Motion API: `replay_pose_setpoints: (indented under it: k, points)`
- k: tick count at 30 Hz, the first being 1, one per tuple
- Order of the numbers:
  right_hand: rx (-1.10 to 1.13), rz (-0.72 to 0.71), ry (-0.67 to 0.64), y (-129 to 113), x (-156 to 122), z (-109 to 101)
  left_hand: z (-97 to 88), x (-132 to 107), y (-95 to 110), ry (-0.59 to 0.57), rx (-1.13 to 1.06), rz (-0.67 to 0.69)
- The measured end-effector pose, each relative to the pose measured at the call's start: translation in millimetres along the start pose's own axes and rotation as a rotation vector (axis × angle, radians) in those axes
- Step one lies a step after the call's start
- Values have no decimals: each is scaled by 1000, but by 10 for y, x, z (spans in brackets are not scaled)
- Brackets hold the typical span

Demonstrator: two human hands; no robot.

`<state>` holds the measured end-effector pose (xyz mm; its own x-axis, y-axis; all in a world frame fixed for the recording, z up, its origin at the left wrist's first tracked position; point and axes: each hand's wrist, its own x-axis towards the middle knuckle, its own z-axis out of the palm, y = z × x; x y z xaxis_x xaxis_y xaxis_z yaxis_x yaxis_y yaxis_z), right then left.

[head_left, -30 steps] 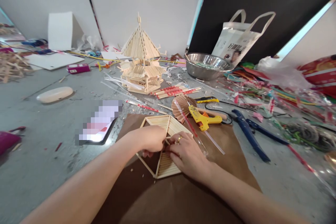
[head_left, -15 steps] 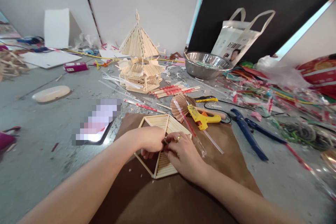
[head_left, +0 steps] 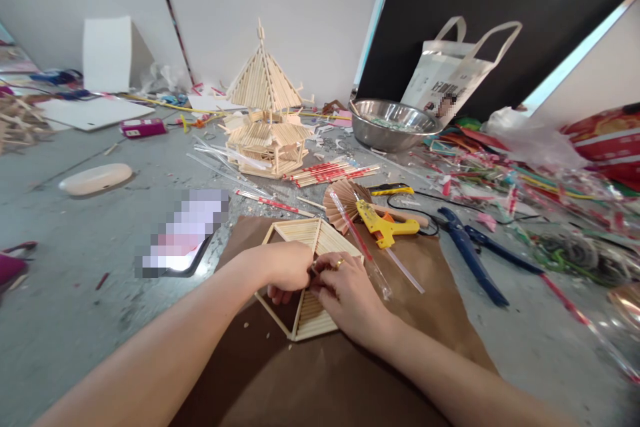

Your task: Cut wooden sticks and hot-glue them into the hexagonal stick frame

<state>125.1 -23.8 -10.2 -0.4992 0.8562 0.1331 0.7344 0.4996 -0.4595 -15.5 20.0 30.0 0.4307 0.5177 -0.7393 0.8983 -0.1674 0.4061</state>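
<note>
A six-sided frame of thin wooden sticks (head_left: 327, 237) lies on brown paper, some of its triangular sections filled with rows of sticks. My left hand (head_left: 290, 267) reaches over the unfilled left side, fingers curled at the frame's centre. Against it from the right, my right hand (head_left: 345, 287), wearing a ring, pinches at the same spot. Whatever is between the fingertips is hidden. Just right of the frame are a clear wrapper with a red stripe (head_left: 363, 243) and a yellow glue gun (head_left: 387, 223) with a glue stick.
Behind stands a stick pagoda model (head_left: 265, 93), with red-printed stick bundles (head_left: 330, 172) beside it. A phone (head_left: 187, 230) lies left. Blue-handled cutters (head_left: 475, 263), a paper fan (head_left: 345, 203) and a yellow knife (head_left: 393, 189) lie right. A steel bowl (head_left: 395, 137) sits at the back.
Both hands stay closed at the frame's centre, almost unmoved. The whole view has shifted very slightly.
</note>
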Motion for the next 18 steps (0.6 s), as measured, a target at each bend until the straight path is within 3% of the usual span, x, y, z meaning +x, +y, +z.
replay_pose_setpoints:
  k: [18]
  points:
    - [-6,35,26,-40,-11,2,21,33,-23,1,-7,-13]
